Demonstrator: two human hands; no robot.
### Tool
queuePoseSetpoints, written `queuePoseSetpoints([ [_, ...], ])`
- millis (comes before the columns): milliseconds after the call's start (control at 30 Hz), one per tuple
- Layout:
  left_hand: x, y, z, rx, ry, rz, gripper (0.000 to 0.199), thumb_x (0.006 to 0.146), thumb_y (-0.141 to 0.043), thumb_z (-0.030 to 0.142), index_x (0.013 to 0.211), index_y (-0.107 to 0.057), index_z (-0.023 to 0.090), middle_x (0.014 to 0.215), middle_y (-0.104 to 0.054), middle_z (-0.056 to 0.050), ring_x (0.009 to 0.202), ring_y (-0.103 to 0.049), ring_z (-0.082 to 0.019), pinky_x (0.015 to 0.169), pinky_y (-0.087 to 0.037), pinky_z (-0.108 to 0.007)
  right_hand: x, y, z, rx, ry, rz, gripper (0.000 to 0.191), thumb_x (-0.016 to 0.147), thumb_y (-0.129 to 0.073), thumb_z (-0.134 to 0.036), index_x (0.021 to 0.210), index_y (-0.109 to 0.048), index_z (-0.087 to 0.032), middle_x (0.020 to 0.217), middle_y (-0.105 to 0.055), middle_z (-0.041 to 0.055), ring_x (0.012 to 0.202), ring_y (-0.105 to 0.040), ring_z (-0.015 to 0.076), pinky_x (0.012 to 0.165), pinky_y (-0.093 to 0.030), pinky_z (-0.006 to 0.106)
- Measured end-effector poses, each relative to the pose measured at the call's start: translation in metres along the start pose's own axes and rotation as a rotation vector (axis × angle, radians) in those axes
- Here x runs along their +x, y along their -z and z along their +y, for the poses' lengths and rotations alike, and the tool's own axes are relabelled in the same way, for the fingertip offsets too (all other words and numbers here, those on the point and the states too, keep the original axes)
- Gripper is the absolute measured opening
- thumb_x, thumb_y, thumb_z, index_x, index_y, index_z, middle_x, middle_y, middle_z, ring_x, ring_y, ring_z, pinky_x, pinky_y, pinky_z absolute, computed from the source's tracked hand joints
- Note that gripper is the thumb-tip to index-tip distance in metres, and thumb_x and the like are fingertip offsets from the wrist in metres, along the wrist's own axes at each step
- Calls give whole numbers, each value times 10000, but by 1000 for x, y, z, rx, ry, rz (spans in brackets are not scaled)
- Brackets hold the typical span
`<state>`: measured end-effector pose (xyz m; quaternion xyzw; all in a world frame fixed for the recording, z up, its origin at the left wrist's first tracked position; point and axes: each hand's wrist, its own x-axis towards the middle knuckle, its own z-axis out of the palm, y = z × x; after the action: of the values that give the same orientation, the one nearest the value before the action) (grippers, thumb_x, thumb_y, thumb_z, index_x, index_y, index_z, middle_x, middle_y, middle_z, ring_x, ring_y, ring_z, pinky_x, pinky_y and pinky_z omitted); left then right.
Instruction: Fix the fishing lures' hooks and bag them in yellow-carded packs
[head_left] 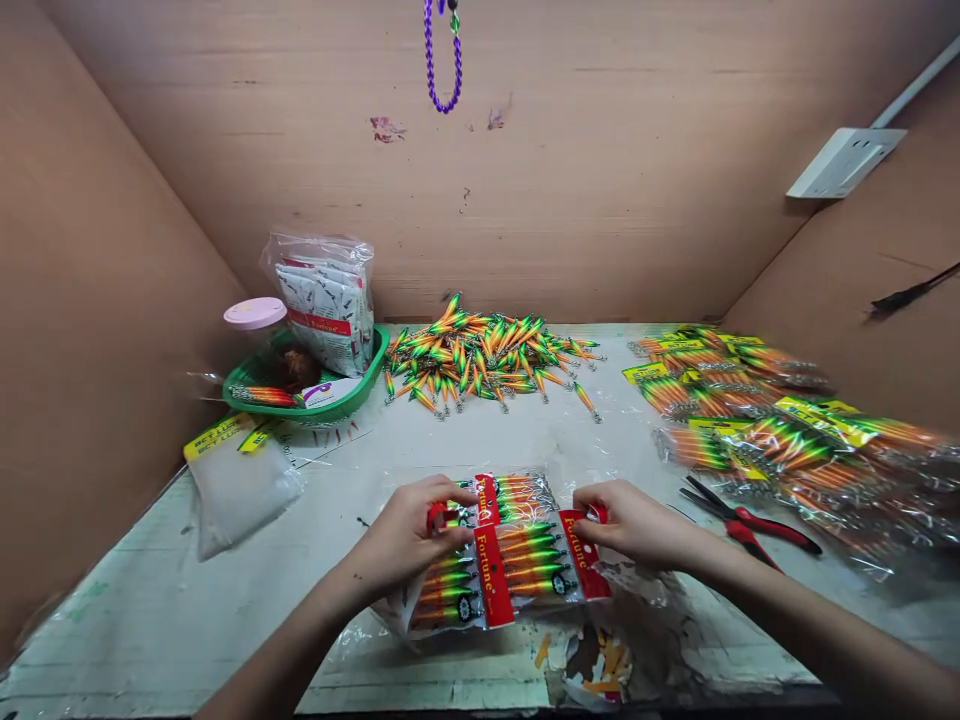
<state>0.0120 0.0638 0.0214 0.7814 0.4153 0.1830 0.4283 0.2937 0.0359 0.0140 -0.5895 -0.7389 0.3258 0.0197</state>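
Note:
In front of me on the table lie clear packs of green-and-orange squid jigs [532, 560] with red "Fortune" header cards [493, 575]. My left hand [416, 525] is closed at the left side of these packs, thumb and fingers pinching at the plastic beside the red cards. Something red shows between its fingers. My right hand [630, 520] pinches the top of the right-hand red card [585, 560]. More packed jigs lie just behind, partly covered. Clear plastic film surrounds the packs on both sides.
Loose squid jigs [487, 355] are heaped at the back. A green basket [330, 408] stands left, holding packets and a pink-lidded jar. Filled packs [810, 440] spread across the right, beside red-handled pliers [750, 520]. A bag of plastic sleeves [240, 490] lies left.

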Motion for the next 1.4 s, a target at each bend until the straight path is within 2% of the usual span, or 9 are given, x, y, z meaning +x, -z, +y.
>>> queuePoseSetpoints([
  [100, 4, -17, -3, 120, -72, -135, 339, 730, -699, 271, 1063, -677, 216, 1106, -676, -78, 1014, -610, -230, 874, -459, -332, -11, 8, -9, 1, 73, 67, 149, 757, -484, -236, 623, -514, -177, 653, -571, 13, 632, -486, 137, 582, -349, 233],
  [267, 6, -27, 5, 167, -85, 2, 311, 764, -681, 286, 1058, -641, 193, 1064, -660, -101, 956, -621, -236, 821, -483, -356, -31, 13, -22, -14, 203, 183, 159, 800, -464, -198, 640, -467, -196, 607, -534, -13, 560, -448, 111, 515, -350, 208],
  [500, -4, -22, 35, 83, -252, 50, 334, 772, -696, 329, 1076, -610, 218, 1068, -631, -82, 953, -615, -207, 820, -484, -319, -59, 21, -23, -377, 729, 753, 342, 835, -416, -20, 1114, -546, -168, 743, -638, 34, 610, -566, 127, 542, -416, 229],
  [600, -4, -32, 36, 116, -237, 119, 420, 740, -724, 380, 1092, -562, 219, 1056, -616, -80, 950, -606, -219, 796, -491, -326, -62, 22, -20, -475, 819, 830, 220, 868, -433, -65, 1017, -553, -173, 773, -647, 63, 656, -569, 154, 599, -437, 284],
  [733, -5, -38, 34, 160, -215, 146, 451, 770, -686, 393, 1140, -499, 218, 1088, -593, -91, 948, -604, -226, 768, -489, -332, -66, 21, -19, -568, 959, 835, 143, 877, -437, -102, 895, -530, -209, 749, -653, 49, 638, -548, 160, 608, -436, 324],
  [867, -10, -32, 36, 48, -338, -1, 410, 741, -715, 442, 1023, -538, 203, 986, -626, -64, 872, -597, -191, 742, -460, -281, -70, 16, -21, -622, 972, 795, 138, 871, -484, -155, 985, -558, -179, 783, -673, 66, 639, -564, 170, 619, -459, 340],
  [1000, -13, -31, 37, -13, -412, -105, 502, 615, -781, 535, 902, -549, 195, 837, -622, -31, 732, -558, -158, 632, -413, -243, -69, 12, -22, -559, 910, 902, 180, 797, -513, -105, 946, -551, -198, 692, -623, 42, 625, -535, 175, 598, -474, 338],
  [1233, -15, -37, 35, -38, -416, -139, 169, 818, -629, 348, 861, -578, 193, 834, -639, -66, 745, -552, -164, 650, -404, -256, -67, 11, -24, -484, 890, 960, 174, 786, -526, -83, 881, -519, -228, 635, -581, 15, 601, -521, 166, 581, -492, 330],
  [1400, -14, -37, 36, -234, -199, -20, 174, 851, -489, 284, 705, -519, 193, 679, -549, -17, 628, -479, -131, 586, -367, -247, -72, 8, -25, -489, 924, 881, 87, 840, -581, -197, 838, -504, -237, 656, -613, 19, 620, -567, 177, 653, -510, 369],
])
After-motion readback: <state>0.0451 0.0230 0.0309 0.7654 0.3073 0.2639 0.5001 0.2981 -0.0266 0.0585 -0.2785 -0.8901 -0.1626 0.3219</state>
